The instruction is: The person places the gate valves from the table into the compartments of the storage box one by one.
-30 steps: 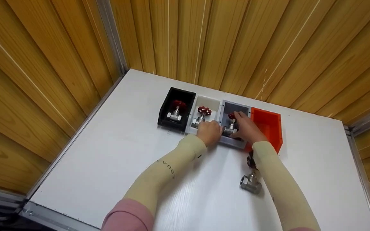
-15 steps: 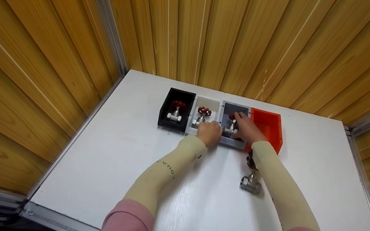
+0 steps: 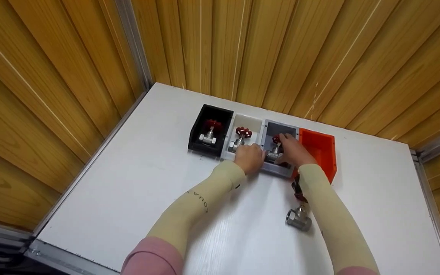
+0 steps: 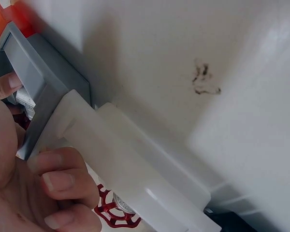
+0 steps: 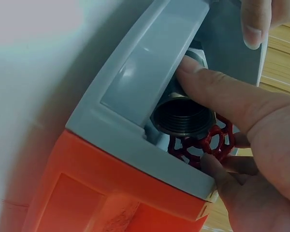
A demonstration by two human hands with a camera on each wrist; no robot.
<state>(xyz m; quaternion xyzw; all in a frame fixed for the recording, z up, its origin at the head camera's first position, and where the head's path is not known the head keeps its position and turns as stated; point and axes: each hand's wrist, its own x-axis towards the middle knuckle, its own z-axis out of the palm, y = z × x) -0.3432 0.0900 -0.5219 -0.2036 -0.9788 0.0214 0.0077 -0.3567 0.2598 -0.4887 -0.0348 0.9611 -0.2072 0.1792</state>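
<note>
In the head view, my right hand (image 3: 295, 152) reaches into the grey bin (image 3: 281, 128) and holds a metal valve (image 3: 274, 153) with a red handwheel. The right wrist view shows my thumb on the valve's body (image 5: 183, 116), beside its threaded opening, and fingers at the red handwheel (image 5: 205, 145). My left hand (image 3: 249, 158) sits where the white bin (image 3: 248, 119) meets the grey one. Its fingers (image 4: 63, 181) curl on the white side and its thumb (image 5: 253, 31) is over the grey bin, gripping the edge between. A second red-wheeled valve (image 3: 239, 142) lies in the white bin.
At the left end of the row, a black bin (image 3: 194, 143) holds another valve (image 3: 208, 138). An orange bin (image 3: 321, 151) stands at the right end. One valve (image 3: 299, 218) lies loose on the white table (image 3: 128, 183), beside my right forearm. Wood-patterned walls (image 3: 281, 57) close off the back.
Both hands stay almost in place. My right hand shifts very slightly at the handwheel, and its forearm now uncovers a little more of the loose valve's wheel.
</note>
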